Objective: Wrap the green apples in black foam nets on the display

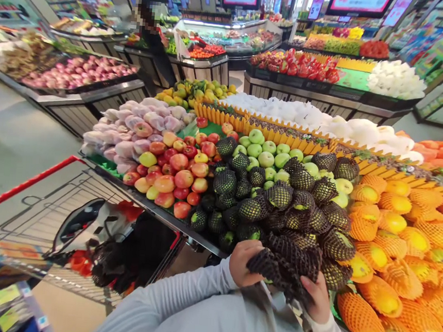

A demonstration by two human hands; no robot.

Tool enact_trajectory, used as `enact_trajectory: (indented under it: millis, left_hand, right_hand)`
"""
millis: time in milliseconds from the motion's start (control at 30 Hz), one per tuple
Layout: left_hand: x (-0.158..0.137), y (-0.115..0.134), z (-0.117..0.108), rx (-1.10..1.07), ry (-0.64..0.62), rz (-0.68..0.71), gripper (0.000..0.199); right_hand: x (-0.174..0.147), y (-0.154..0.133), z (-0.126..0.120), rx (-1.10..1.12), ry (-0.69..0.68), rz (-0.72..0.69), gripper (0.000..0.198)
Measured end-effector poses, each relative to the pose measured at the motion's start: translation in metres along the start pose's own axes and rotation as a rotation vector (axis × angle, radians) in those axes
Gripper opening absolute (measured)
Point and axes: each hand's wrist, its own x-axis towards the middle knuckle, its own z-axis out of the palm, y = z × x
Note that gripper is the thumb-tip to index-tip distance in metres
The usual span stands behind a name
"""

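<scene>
Close to my body, at the front edge of the fruit display, I hold a black foam net sleeve (288, 270). My left hand (246, 264) is closed on its left end. On the other end, the fingers of my right hand (317, 296) are closed too. A little green shows under the net near my left hand, but whether a fruit is inside I cannot tell. Right behind my hands lies a heap of green fruits in black foam nets (254, 209). Bare green apples (266, 158) show behind and among them.
Red apples (183, 179) and pale wrapped fruits (132, 127) lie to the left. Yellow fruits in orange foam nets (382, 299) fill the right side. A shopping cart (29, 183) holding bags stands at the left front. A low orange fence (271, 131) runs behind the apples.
</scene>
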Motion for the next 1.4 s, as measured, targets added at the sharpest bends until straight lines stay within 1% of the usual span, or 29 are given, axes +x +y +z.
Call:
enact_trajectory:
  millis: [100, 167, 233, 267, 367, 400, 467, 500, 533, 567, 633, 667, 700, 733, 767, 800, 833, 900, 967, 1033, 1100, 1133, 1167, 1200, 1233, 1267, 1300, 1367, 1400]
  left_hand:
    - [0.01, -0.01, -0.027, 0.01, 0.093, 0.011, 0.039]
    - [0.016, -0.022, -0.047, 0.069, 0.165, 0.002, 0.032]
    - [0.023, -0.037, -0.07, 0.148, 0.237, -0.038, 0.028]
    - [0.026, -0.046, -0.083, 0.192, 0.277, -0.063, 0.027]
    - [0.038, -0.078, -0.125, 0.337, 0.391, -0.12, 0.027]
    - [0.043, -0.089, -0.139, 0.383, 0.421, -0.137, 0.028]
    - [0.051, -0.11, -0.163, 0.477, 0.442, -0.202, 0.032]
    - [0.054, -0.12, -0.174, 0.529, 0.413, -0.251, 0.036]
    - [0.057, -0.128, -0.182, 0.585, 0.348, -0.312, 0.043]
    - [0.059, -0.136, -0.188, 0.64, 0.245, -0.384, 0.053]
    - [0.06, -0.146, -0.195, 0.725, -0.05, -0.522, 0.075]
    - [0.059, -0.148, -0.196, 0.753, -0.202, -0.569, 0.084]
    - [0.059, -0.149, -0.197, 0.772, -0.332, -0.596, 0.089]
    - [0.059, -0.147, -0.199, 0.784, -0.433, -0.605, 0.091]
    - [0.059, -0.144, -0.2, 0.791, -0.503, -0.602, 0.09]
    - [0.061, -0.139, -0.203, 0.798, -0.545, -0.599, 0.089]
    - [0.063, -0.135, -0.206, 0.805, -0.565, -0.602, 0.087]
    - [0.069, -0.125, -0.215, 0.827, -0.553, -0.614, 0.087]
    - [0.076, -0.119, -0.226, 0.86, -0.487, -0.603, 0.088]
    - [0.08, -0.115, -0.237, 0.87, -0.39, -0.551, 0.09]
    - [0.08, -0.112, -0.244, 0.807, -0.277, -0.438, 0.088]
    - [0.077, -0.109, -0.246, 0.737, -0.228, -0.354, 0.083]
    - [0.073, -0.105, -0.245, 0.639, -0.199, -0.26, 0.075]
    - [0.067, -0.1, -0.243, 0.518, -0.201, -0.164, 0.066]
    - [0.06, -0.094, -0.238, 0.385, -0.238, -0.082, 0.059]
    - [0.051, -0.087, -0.232, 0.251, -0.307, -0.022, 0.055]
    - [0.042, -0.081, -0.225, 0.13, -0.394, 0.007, 0.056]
    - [0.024, -0.071, -0.209, -0.036, -0.551, -0.012, 0.062]
    - [0.017, -0.069, -0.201, -0.079, -0.596, -0.037, 0.056]
  right_hand:
    - [0.006, -0.015, 0.02, 0.172, 0.29, 0.022, 0.027]
    - [0.01, -0.027, 0.031, 0.141, 0.391, -0.015, 0.023]
    - [0.014, -0.043, 0.042, 0.062, 0.41, -0.05, 0.019]
    - [0.015, -0.051, 0.049, 0.012, 0.4, -0.071, 0.022]
    - [0.012, -0.073, 0.072, -0.122, 0.406, -0.184, 0.041]
    - [0.01, -0.078, 0.081, -0.14, 0.409, -0.226, 0.041]
    - [0.002, -0.083, 0.099, -0.128, 0.416, -0.289, 0.032]
    - [-0.003, -0.083, 0.107, -0.122, 0.433, -0.314, 0.026]
    - [-0.008, -0.081, 0.114, -0.133, 0.464, -0.339, 0.021]
    - [-0.013, -0.079, 0.12, -0.157, 0.497, -0.355, 0.018]
    - [-0.023, -0.073, 0.129, -0.222, 0.542, -0.351, 0.017]
    - [-0.028, -0.071, 0.133, -0.25, 0.54, -0.334, 0.016]
    - [-0.032, -0.069, 0.137, -0.271, 0.531, -0.312, 0.013]
    - [-0.036, -0.069, 0.142, -0.285, 0.521, -0.291, 0.009]
    - [-0.04, -0.069, 0.147, -0.297, 0.521, -0.277, 0.006]
    - [-0.042, -0.071, 0.152, -0.306, 0.528, -0.272, 0.008]
    - [-0.045, -0.073, 0.158, -0.31, 0.539, -0.272, 0.011]
    - [-0.048, -0.076, 0.169, -0.304, 0.559, -0.271, 0.01]
    - [-0.052, -0.076, 0.178, -0.282, 0.573, -0.261, 0.008]
    - [-0.057, -0.069, 0.182, -0.252, 0.579, -0.248, 0.011]
    - [-0.061, -0.058, 0.185, -0.214, 0.569, -0.25, 0.019]
    - [-0.062, -0.053, 0.186, -0.19, 0.556, -0.26, 0.025]
    - [-0.062, -0.049, 0.187, -0.161, 0.538, -0.274, 0.032]
    - [-0.06, -0.046, 0.188, -0.133, 0.517, -0.292, 0.037]
    - [-0.058, -0.045, 0.191, -0.112, 0.48, -0.306, 0.04]
    - [-0.054, -0.047, 0.194, -0.1, 0.424, -0.307, 0.041]
    - [-0.05, -0.051, 0.197, -0.101, 0.354, -0.296, 0.04]
    - [-0.039, -0.063, 0.205, -0.145, 0.198, -0.256, 0.036]
    - [-0.033, -0.07, 0.208, -0.178, 0.14, -0.244, 0.033]
